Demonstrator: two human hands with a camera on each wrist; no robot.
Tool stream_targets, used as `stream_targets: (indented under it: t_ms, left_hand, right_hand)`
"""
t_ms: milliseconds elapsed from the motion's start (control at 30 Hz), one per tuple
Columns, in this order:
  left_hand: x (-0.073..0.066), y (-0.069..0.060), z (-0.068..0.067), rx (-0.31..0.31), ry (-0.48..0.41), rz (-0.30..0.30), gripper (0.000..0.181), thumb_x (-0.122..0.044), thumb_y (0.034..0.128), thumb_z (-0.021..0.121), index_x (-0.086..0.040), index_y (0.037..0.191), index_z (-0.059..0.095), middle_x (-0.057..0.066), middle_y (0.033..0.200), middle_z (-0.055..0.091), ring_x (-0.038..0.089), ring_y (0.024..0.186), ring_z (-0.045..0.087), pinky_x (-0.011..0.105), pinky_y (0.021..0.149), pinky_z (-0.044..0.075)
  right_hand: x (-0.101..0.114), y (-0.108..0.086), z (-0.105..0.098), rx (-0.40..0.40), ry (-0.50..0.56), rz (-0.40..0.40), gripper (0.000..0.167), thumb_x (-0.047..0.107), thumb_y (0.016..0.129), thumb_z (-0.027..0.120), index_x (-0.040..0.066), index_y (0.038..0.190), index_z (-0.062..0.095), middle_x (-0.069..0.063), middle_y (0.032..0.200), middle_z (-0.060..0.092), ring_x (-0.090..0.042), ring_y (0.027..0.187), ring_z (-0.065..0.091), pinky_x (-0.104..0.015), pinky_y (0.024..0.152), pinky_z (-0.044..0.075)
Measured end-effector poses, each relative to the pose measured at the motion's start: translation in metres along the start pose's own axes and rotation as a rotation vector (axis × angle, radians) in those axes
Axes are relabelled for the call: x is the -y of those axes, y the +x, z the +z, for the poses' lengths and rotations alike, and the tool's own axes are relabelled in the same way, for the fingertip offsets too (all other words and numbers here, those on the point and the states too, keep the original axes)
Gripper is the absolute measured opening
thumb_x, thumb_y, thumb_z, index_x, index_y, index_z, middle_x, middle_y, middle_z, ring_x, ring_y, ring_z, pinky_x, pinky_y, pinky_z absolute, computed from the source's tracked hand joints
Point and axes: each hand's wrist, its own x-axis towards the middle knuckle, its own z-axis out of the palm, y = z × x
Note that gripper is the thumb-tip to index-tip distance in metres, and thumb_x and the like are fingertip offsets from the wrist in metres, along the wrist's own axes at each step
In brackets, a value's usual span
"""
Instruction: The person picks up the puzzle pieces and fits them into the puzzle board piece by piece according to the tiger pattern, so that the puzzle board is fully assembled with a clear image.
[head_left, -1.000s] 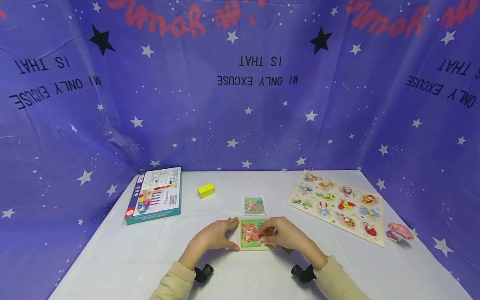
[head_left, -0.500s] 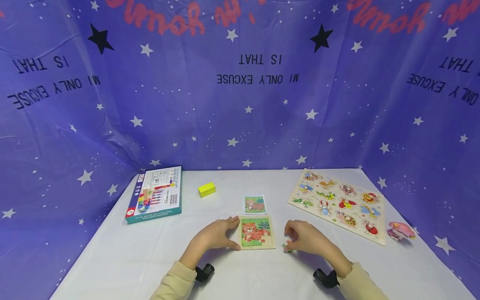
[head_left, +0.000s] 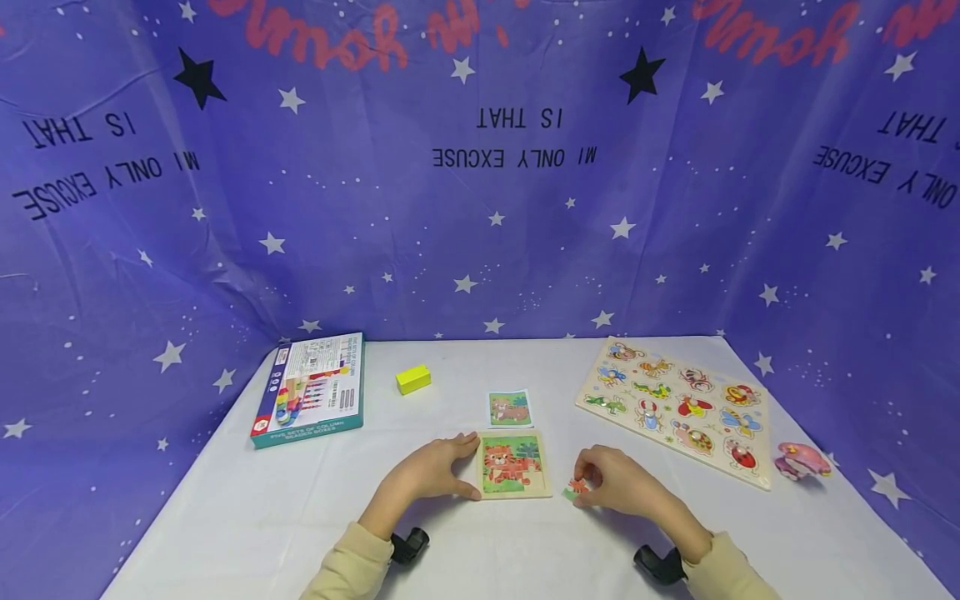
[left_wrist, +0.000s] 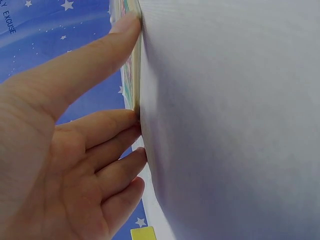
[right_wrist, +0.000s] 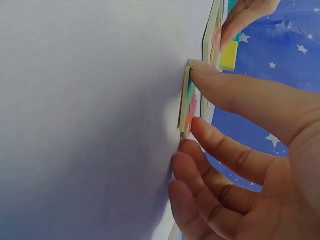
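A square wooden jigsaw puzzle board (head_left: 516,493) with a red tiger picture lies flat before me. Bare wood shows at the lower right of its picture. My left hand (head_left: 431,471) rests at the board's left edge, thumb at the near corner and fingers farther back; in the left wrist view these fingers (left_wrist: 117,122) look fairly straight against the edge. Just right of the board, my right hand (head_left: 618,481) pinches a jigsaw puzzle piece (head_left: 576,487), red and green, between thumb and fingers. From the right wrist, the piece (right_wrist: 187,102) appears close to the tabletop.
Behind the board lies a small picture card (head_left: 510,409). A yellow block (head_left: 413,380) and a flat boxed toy set (head_left: 309,392) stand to the left. Toward the right are an insect peg puzzle (head_left: 675,412) and a pink toy (head_left: 801,462). Starry purple cloth (head_left: 480,250) encloses the table.
My right hand has moved right, off the board, and now pinches a puzzle piece beside it. The board's lower right has come into view. My left hand has stayed put.
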Motion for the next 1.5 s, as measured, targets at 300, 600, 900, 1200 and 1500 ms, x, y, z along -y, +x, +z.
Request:
stream_targets:
  t_ms: [300, 600, 900, 1200, 1500]
  left_hand:
    - [0.001, 0.001, 0.001, -0.004, 0.005, 0.0, 0.09, -0.043, 0.0712, 0.081, -0.002, 0.142, 0.045, 0.011, 0.149, 0.04, 0.031, 0.137, 0.036, 0.045, 0.113, 0.029]
    - [0.002, 0.0, 0.001, -0.004, 0.005, -0.005, 0.09, -0.043, 0.0705, 0.082, -0.002, 0.142, 0.046, 0.011, 0.149, 0.04, 0.031, 0.137, 0.037, 0.045, 0.113, 0.03]
    - [0.002, 0.0, 0.001, -0.001, 0.005, -0.009, 0.09, -0.044, 0.0716, 0.081, -0.003, 0.143, 0.045, 0.01, 0.15, 0.039, 0.03, 0.138, 0.036, 0.044, 0.113, 0.029]
    - [0.002, 0.0, 0.001, -0.004, -0.002, -0.002, 0.089, -0.043, 0.0715, 0.082, -0.002, 0.142, 0.045, 0.01, 0.149, 0.04, 0.031, 0.137, 0.036, 0.045, 0.113, 0.03]
    - [0.001, 0.0, 0.001, 0.0, -0.002, -0.006, 0.09, -0.043, 0.0716, 0.082, -0.003, 0.143, 0.045, 0.009, 0.149, 0.04, 0.03, 0.137, 0.036, 0.044, 0.113, 0.03]
  right_hand:
    - [-0.004, 0.002, 0.004, 0.015, 0.043, -0.048, 0.031, 0.014, 0.071, 0.084, 0.018, 0.093, 0.062, 0.003, 0.082, 0.056, -0.012, 0.073, 0.05, -0.024, 0.06, 0.044]
    - [-0.006, -0.001, 0.006, 0.044, 0.156, -0.088, 0.032, 0.006, 0.074, 0.081, 0.01, 0.099, 0.06, 0.0, 0.082, 0.059, -0.007, 0.069, 0.053, -0.021, 0.058, 0.047]
    - [-0.005, 0.001, 0.006, 0.034, 0.146, -0.087, 0.032, 0.008, 0.073, 0.083, 0.01, 0.097, 0.062, 0.001, 0.082, 0.057, -0.012, 0.072, 0.053, -0.022, 0.059, 0.047]
    - [-0.014, 0.006, 0.0, 0.086, 0.264, -0.081, 0.023, 0.004, 0.08, 0.076, 0.013, 0.097, 0.064, 0.002, 0.083, 0.065, -0.006, 0.066, 0.056, -0.02, 0.054, 0.047]
    - [-0.006, 0.02, 0.001, 0.05, 0.314, -0.157, 0.024, 0.002, 0.086, 0.07, 0.011, 0.108, 0.071, 0.001, 0.09, 0.069, -0.011, 0.077, 0.064, -0.026, 0.064, 0.056]
